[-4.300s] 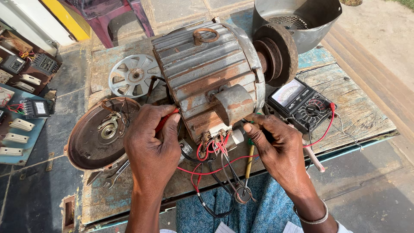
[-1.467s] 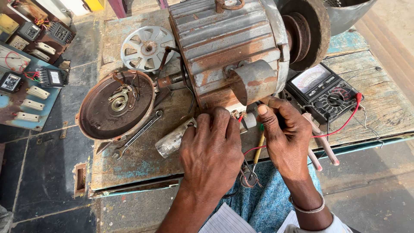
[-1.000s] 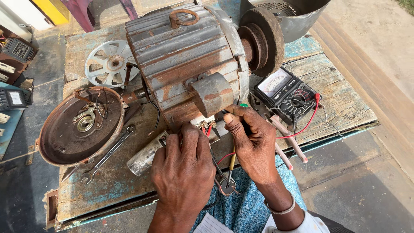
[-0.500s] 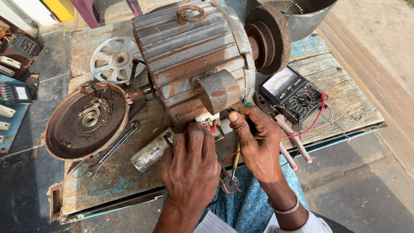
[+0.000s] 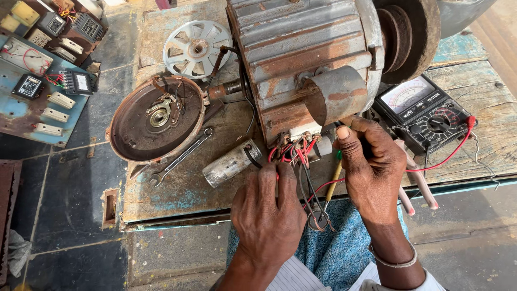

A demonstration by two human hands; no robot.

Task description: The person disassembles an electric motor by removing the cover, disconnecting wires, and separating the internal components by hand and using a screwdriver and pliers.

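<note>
Both hands sit at the rusty electric motor's terminal wires: left hand pinches red leads, right hand grips a probe. End cover and fan lie off already, so testing looks midway, reassembly all left.

**Bench lot: rusted electric motor, opened**

Motor on wooden bench. Left hand pinches red wires; right hand at terminals. Alongside: end cover (detached), fan wheel, spanner, capacitor, analogue multimeter.
</note>
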